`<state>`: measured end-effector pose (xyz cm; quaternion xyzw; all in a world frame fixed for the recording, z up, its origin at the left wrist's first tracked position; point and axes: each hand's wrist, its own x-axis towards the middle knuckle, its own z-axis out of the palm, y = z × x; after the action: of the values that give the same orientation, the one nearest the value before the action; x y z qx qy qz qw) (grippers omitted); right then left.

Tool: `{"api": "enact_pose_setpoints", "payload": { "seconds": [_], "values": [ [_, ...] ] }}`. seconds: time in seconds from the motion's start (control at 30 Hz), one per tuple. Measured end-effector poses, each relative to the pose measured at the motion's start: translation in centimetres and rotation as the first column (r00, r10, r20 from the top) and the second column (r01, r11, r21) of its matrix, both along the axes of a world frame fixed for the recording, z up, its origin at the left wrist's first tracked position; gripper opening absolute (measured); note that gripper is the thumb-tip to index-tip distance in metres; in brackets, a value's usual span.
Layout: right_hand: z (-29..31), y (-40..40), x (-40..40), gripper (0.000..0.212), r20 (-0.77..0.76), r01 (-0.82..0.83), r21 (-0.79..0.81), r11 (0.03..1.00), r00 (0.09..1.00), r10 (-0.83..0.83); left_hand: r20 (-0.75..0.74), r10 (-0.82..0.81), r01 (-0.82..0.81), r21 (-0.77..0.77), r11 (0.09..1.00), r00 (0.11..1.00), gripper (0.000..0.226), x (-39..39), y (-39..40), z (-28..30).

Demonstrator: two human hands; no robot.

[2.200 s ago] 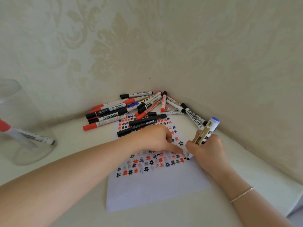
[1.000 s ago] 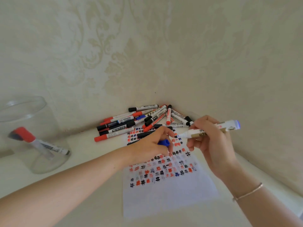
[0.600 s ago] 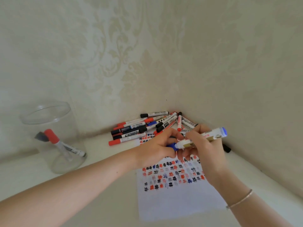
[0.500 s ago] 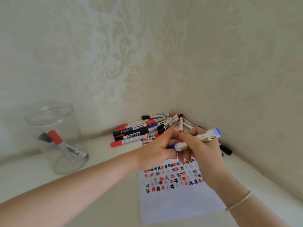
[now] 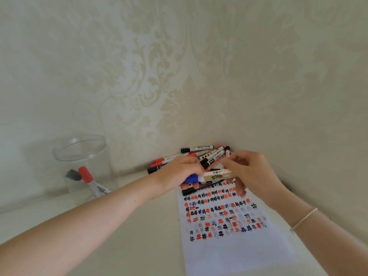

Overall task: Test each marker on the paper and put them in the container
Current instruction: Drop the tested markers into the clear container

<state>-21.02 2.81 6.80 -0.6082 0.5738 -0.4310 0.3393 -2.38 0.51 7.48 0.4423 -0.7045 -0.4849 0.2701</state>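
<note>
Both hands are meeting above the far end of the paper [image 5: 235, 236]. The left hand [image 5: 179, 174] is gripping the blue cap [image 5: 190, 179] of the marker [image 5: 217, 174] with curled fingers, and the right hand [image 5: 249, 172] is holding the white and gold barrel of the same marker, which is lying almost level between them. The cap is sitting at the end of the barrel; whether it is fully pushed on, I cannot tell. The paper is lying on the white table [image 5: 139, 236] and is carrying rows of small red, black and blue marks. A pile of markers [image 5: 201, 156] is lying in the corner behind the hands. The clear container [image 5: 79, 154] is standing well apart on the left, with a red-capped marker [image 5: 88, 180] leaning inside it. A thin bracelet [image 5: 303, 219] is sitting on the right wrist.
</note>
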Motion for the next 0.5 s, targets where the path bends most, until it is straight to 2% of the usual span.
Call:
{"api": "enact_pose_setpoints", "payload": {
  "seconds": [0.1,0.17,0.27,0.3,0.37,0.43,0.5],
  "values": [
    [0.4,0.0,1.5,0.046,-0.304,-0.076,-0.131,0.989,0.952,0.033,-0.051,0.14,-0.138,0.032,0.99,0.989,0.024,-0.2,0.0,0.1],
    [0.5,0.1,2.1,0.049,-0.434,-0.146,-0.251,0.957,0.901,0.024,-0.084,0.231,-0.23,0.022,0.973,0.969,0.029,-0.3,0.0,-0.1],
    [0.2,0.2,2.7,0.049,-0.632,-0.301,-0.366,0.881,0.775,0.002,-0.11,0.333,-0.335,-0.005,0.942,0.937,0.044,0.0,0.0,-0.5],
    [0.2,0.3,2.9,0.052,-0.667,-0.354,-0.376,0.857,0.745,0.015,-0.102,0.344,-0.347,-0.01,0.938,0.933,0.048,0.1,0.0,-0.7],
    [0.1,0.5,3.4,0.044,-0.692,-0.419,-0.389,0.821,0.721,0.04,-0.069,0.361,-0.363,-0.014,0.932,0.93,0.05,0.2,0.2,-1.0],
    [-0.3,0.6,3.7,0.04,-0.659,-0.417,-0.426,0.803,0.751,0.04,-0.065,0.389,-0.391,-0.027,0.92,0.919,0.053,0.4,0.2,-1.1],
    [-1.0,0.5,4.0,0.045,-0.603,-0.391,-0.488,0.78,0.797,0.022,-0.079,0.402,-0.406,-0.048,0.913,0.912,0.058,0.5,-0.1,-1.0]
  ]
}}
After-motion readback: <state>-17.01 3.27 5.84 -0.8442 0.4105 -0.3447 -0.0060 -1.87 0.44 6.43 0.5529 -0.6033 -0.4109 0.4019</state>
